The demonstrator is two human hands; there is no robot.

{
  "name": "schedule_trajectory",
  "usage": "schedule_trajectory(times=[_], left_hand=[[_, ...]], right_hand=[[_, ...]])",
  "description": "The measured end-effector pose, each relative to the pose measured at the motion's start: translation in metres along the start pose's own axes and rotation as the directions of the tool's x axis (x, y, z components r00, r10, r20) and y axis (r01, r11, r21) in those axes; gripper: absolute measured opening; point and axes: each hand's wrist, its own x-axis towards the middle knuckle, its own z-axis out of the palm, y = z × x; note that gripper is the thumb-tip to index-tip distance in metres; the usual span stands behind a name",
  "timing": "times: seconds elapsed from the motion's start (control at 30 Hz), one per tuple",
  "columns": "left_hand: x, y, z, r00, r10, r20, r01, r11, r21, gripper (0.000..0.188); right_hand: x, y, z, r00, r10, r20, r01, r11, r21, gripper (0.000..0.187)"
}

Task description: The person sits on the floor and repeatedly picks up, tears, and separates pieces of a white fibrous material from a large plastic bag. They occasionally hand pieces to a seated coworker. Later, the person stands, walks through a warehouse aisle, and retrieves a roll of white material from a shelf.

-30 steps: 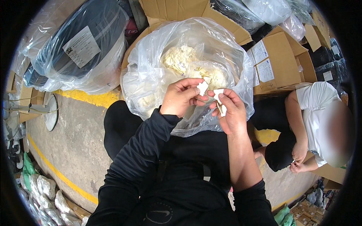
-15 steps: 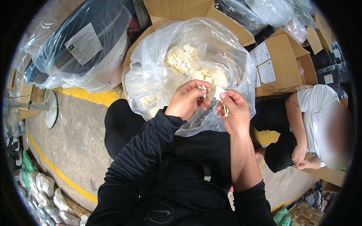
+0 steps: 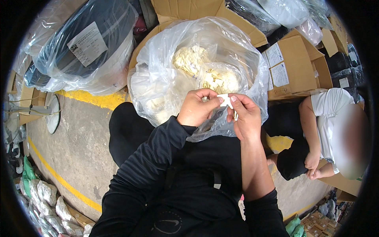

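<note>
Above an open clear plastic bag (image 3: 148, 51), my two hands meet fingertip to fingertip. A small flat white piece (image 3: 226, 100), its exact kind unclear, is pinched at its right side by my right hand (image 3: 248, 116). The thumb and forefinger of my left hand (image 3: 199, 107) close on its left side. Part of another pale strip (image 3: 236, 115) shows under my right fingers. Inside the big bag lie smaller clear bags of cream-coloured small pieces, one heap (image 3: 190, 60) farther off and another (image 3: 221, 80) just beyond my hands.
A cardboard box (image 3: 185, 8) surrounds the bag. At left stands a large plastic-wrapped dark bundle (image 3: 89, 43) with a paper label. Another open carton (image 3: 296, 65) is at right. A person in a white shirt (image 3: 329, 114) sits close on my right. Wrapped packages (image 3: 47, 193) lie lower left.
My left hand has moved right and turned, its fingertips now meeting the white piece in my right hand. The small pale bit seen in my left fingers earlier no longer shows separately.
</note>
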Motion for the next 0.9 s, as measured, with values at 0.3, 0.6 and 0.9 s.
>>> schedule_trajectory(times=[0.3, 0.6, 0.9], left_hand=[[-0.002, -0.001, 0.004, 0.997, 0.068, 0.037, -0.072, 0.992, 0.109, 0.015], [0.001, 0.007, -0.006, 0.994, 0.072, -0.085, -0.078, 0.994, -0.073, 0.017], [0.002, -0.015, 0.004, 0.958, -0.286, 0.009, 0.252, 0.828, -0.5, 0.016]], right_hand=[[-0.001, -0.001, -0.005, 0.984, 0.178, -0.014, -0.178, 0.984, 0.009, 0.036], [0.004, -0.015, -0.006, 0.982, 0.159, 0.101, -0.185, 0.907, 0.378, 0.037], [0.0, -0.016, 0.014, 0.995, -0.043, 0.087, 0.016, 0.957, 0.289, 0.032]])
